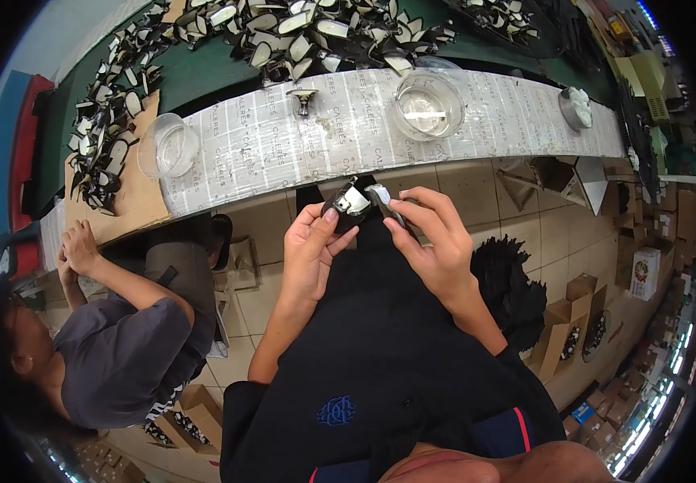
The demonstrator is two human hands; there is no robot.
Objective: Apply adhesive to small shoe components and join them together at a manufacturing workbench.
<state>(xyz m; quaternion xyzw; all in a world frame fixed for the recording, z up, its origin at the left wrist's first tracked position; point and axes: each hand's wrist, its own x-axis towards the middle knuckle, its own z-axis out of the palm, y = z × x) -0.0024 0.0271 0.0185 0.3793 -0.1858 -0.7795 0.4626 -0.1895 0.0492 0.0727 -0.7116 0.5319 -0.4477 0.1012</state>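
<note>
A seated co-worker (122, 338) in a grey top bends at the far left, hands together by the corner of a paper-covered workbench (517, 121). On the bench stand a clear plastic tub (168, 146) and, further right, a glass bowl (428, 105) (with a heap of black-and-white shoe pieces (283, 32) piled behind them). At centre, in front of the bench edge, the person's left hand (311, 249) pinches a small black-and-white shoe piece (351, 201) between thumb and curled fingers, holding it up just above a dark apron. The right hand (436, 241) closes on the same piece from the other side, fingers bent around a grey tip (380, 193) and a thin dark tool whose shape cannot be made out. The piece lies crosswise between the two hands, touching both, its long axis running left to right. Cardboard boxes (573, 322) line the tiled floor at right.
</note>
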